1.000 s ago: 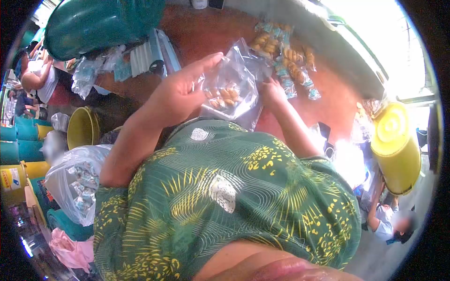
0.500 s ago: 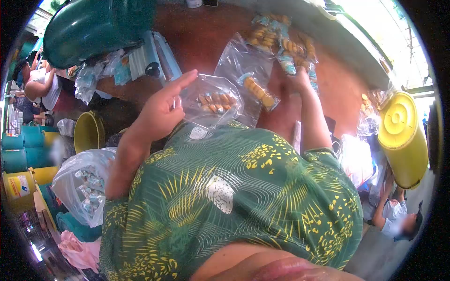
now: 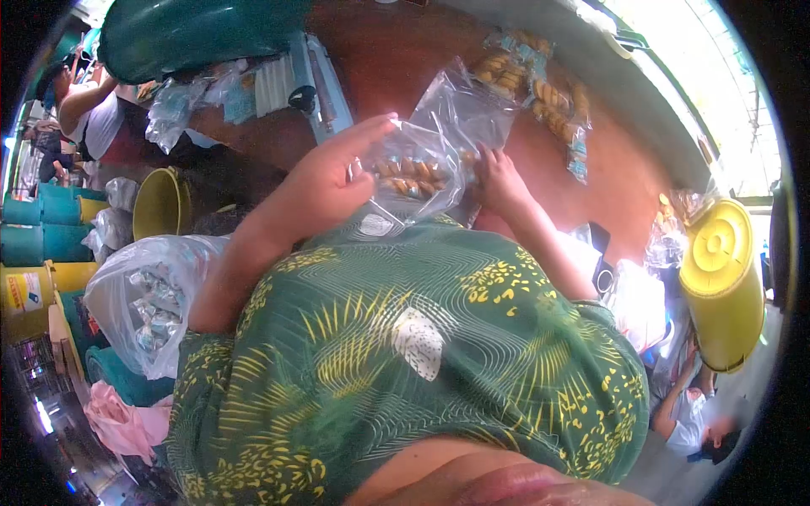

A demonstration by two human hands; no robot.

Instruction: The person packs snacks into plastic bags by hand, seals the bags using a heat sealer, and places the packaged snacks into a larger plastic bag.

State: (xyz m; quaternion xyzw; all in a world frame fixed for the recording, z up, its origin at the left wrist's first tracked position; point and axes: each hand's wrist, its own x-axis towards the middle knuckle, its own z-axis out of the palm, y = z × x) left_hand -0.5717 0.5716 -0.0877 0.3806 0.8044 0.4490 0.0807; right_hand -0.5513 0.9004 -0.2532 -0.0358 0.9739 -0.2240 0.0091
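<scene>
My left hand (image 3: 331, 187) holds a clear plastic bag (image 3: 412, 207), its index finger stretched along the bag's top edge and its thumb bent below. Inside the bag lie packs of round brown biscuits (image 3: 405, 175) in rows. At the bag's right side, my right hand (image 3: 499, 179) is closed around a biscuit pack (image 3: 468, 162), mostly hidden by the fingers and the plastic. Beneath and behind both hands, flat clear bags (image 3: 460, 97) lie on the reddish-brown tabletop (image 3: 620, 185). Beyond my right hand is a pile of biscuit packs (image 3: 553, 110) with blue-and-white wrappers.
A green tub (image 3: 202, 38) and blue-edged trays (image 3: 325, 93) stand at far left. A plastic sack of wrapped packs (image 3: 152, 295) and a yellow bucket (image 3: 160, 207) are at left. A yellow barrel (image 3: 717, 278) stands right. Other people are at both sides.
My right hand has moved left from the biscuit pile to the bag's side, closing on the pack that lay on the flat bags. My left hand still holds the bag.
</scene>
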